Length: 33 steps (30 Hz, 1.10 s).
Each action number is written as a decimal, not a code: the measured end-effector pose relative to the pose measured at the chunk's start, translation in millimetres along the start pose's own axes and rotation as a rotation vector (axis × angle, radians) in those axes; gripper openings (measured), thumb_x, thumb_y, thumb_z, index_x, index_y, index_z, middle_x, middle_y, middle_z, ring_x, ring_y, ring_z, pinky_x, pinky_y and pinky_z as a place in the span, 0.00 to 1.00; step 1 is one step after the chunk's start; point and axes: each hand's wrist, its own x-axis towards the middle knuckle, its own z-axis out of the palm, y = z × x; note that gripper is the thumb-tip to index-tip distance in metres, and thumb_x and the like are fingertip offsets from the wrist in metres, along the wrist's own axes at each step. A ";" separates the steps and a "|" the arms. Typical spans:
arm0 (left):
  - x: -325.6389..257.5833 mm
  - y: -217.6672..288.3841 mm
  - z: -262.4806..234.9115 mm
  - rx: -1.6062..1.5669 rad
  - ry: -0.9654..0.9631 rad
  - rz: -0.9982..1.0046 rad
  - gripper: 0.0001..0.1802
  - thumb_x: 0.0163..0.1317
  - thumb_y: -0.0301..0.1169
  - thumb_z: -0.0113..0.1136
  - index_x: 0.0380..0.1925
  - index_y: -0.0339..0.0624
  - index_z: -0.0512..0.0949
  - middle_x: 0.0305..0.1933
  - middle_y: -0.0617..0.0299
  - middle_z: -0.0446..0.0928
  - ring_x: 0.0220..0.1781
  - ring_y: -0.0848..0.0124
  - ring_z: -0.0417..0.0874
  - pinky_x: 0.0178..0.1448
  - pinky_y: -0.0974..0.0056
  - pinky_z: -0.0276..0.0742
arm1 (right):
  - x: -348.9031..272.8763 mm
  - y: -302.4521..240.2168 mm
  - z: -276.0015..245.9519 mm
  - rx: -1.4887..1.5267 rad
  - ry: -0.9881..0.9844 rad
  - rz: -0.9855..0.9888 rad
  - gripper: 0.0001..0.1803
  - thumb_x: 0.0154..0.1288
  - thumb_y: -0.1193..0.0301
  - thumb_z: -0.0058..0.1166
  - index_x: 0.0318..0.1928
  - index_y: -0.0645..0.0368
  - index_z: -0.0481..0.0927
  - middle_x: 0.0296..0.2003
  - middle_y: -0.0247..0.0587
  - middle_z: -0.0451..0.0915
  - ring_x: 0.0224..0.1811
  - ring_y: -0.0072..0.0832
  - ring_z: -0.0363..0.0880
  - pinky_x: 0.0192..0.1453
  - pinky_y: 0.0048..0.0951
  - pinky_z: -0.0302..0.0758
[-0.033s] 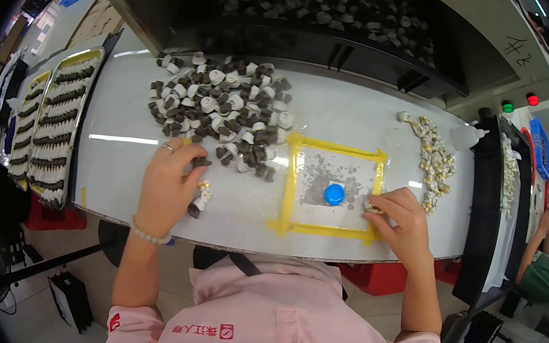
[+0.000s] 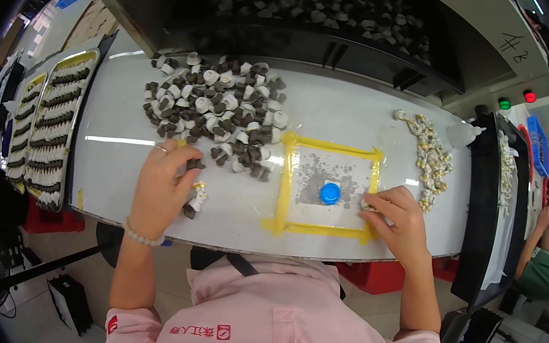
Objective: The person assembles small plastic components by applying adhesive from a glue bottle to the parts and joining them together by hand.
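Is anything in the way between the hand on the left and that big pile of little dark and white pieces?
Nothing visible is. The left hand lies on the white table at the near edge of the pile of dark and white pieces, its fingers already touching a few loose pieces there.

Beside the yellow tape square (image 2: pixel 327 188), the left hand (image 2: pixel 163 186) rests on dark and white parts (image 2: pixel 214 110); the right hand (image 2: pixel 398 216) pinches a small piece (image 2: pixel 367 205) at its right edge.
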 end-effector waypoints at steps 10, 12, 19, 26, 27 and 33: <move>-1.1 1.5 10.5 0.041 0.033 -0.286 0.15 0.49 0.28 0.69 0.35 0.34 0.76 0.34 0.54 0.77 0.33 0.61 0.77 0.38 0.61 0.74 | 13.9 -9.5 4.7 0.018 -0.009 -0.069 0.15 0.50 0.77 0.64 0.41 0.62 0.82 0.33 0.40 0.78 0.36 0.35 0.75 0.39 0.31 0.74; -1.1 -0.6 11.7 0.023 0.068 -0.163 0.15 0.49 0.27 0.69 0.35 0.33 0.77 0.31 0.56 0.77 0.31 0.66 0.75 0.37 0.65 0.72 | 20.0 -12.7 10.6 0.025 -0.014 -0.115 0.14 0.51 0.77 0.64 0.40 0.62 0.81 0.33 0.40 0.77 0.36 0.36 0.75 0.39 0.33 0.74; -3.7 -4.0 8.7 0.241 0.102 -0.103 0.15 0.50 0.26 0.67 0.37 0.34 0.76 0.31 0.57 0.75 0.35 0.64 0.75 0.40 0.63 0.71 | 35.9 -21.2 21.5 -0.110 -0.062 -0.251 0.11 0.49 0.75 0.63 0.36 0.59 0.80 0.33 0.36 0.76 0.36 0.33 0.74 0.41 0.33 0.73; -10.1 29.5 11.5 -0.611 0.141 -0.327 0.14 0.52 0.18 0.65 0.40 0.33 0.77 0.41 0.56 0.79 0.40 0.70 0.81 0.44 0.68 0.78 | 38.6 -23.1 19.8 -0.152 -0.109 -0.258 0.13 0.48 0.76 0.65 0.37 0.60 0.82 0.32 0.37 0.77 0.35 0.33 0.75 0.38 0.33 0.73; -14.1 41.0 12.5 -0.952 0.089 -0.361 0.15 0.53 0.14 0.64 0.41 0.32 0.77 0.42 0.57 0.79 0.40 0.72 0.81 0.44 0.70 0.80 | 37.2 -21.9 20.1 -0.076 -0.085 -0.229 0.12 0.49 0.76 0.64 0.37 0.61 0.82 0.32 0.37 0.77 0.34 0.33 0.75 0.38 0.33 0.74; -30.3 66.3 55.9 -1.452 -0.215 -0.393 0.21 0.56 0.12 0.60 0.51 0.31 0.76 0.44 0.57 0.79 0.44 0.72 0.81 0.51 0.71 0.79 | 24.6 -23.9 20.8 0.278 -0.055 -0.005 0.13 0.53 0.77 0.64 0.41 0.62 0.83 0.34 0.41 0.80 0.33 0.31 0.78 0.37 0.28 0.75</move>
